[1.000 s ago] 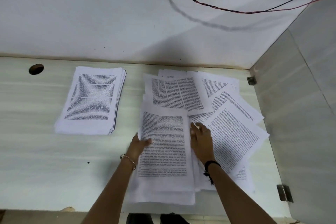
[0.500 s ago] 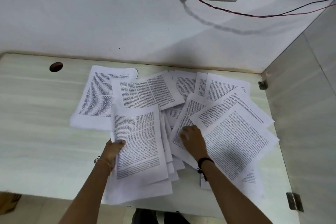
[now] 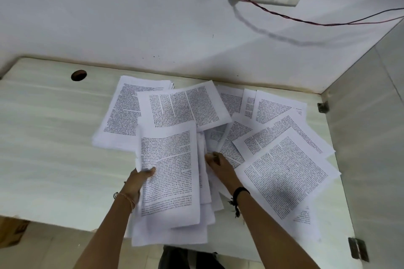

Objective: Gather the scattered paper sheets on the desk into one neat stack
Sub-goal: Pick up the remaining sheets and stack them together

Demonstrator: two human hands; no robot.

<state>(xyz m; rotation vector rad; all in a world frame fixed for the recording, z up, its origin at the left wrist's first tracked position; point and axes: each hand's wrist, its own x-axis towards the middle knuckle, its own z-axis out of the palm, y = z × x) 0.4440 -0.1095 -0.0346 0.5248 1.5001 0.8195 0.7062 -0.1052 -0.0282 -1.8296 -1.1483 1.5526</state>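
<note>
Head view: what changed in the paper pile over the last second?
The left hand, still gripping the front bundle, slid it left; it and the two-column sheet now overlap the neat stack, which stood apart before. The right hand stayed on the loose sheets, fingers more bunched. Stack and right-side sheets stayed put.

Sheets (image 3: 284, 181) right of stack (image 3: 122, 113) — overlapping

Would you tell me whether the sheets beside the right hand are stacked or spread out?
Spread out: the sheets fan across the desk at differing angles, overlapping.
</note>
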